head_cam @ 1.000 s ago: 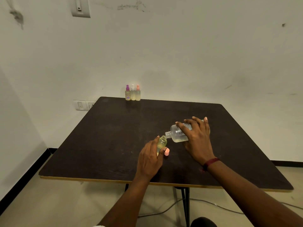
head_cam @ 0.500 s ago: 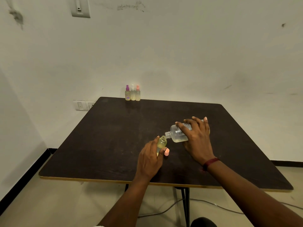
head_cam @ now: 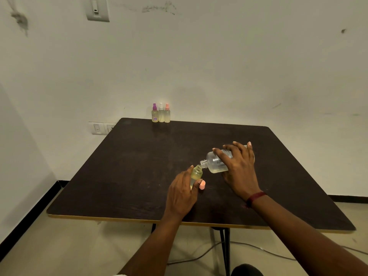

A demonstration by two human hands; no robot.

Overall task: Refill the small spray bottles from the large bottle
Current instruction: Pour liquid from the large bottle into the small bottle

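Observation:
My right hand (head_cam: 240,170) grips the large clear bottle (head_cam: 214,163), tipped on its side with its open threaded neck pointing left at the mouth of a small uncapped bottle (head_cam: 196,173). A little yellowish liquid lies in the large bottle's lower side. My left hand (head_cam: 182,193) holds the small bottle, which leans toward the large one and holds pale yellow liquid. A pink cap (head_cam: 202,185) lies on the table by my left thumb. Three capped small spray bottles (head_cam: 161,114) stand together at the table's far edge.
The dark square table (head_cam: 129,176) stands against a white wall. Wall sockets (head_cam: 101,128) sit behind its far left corner. A cable (head_cam: 258,249) runs over the floor under the table beside the table leg (head_cam: 225,250).

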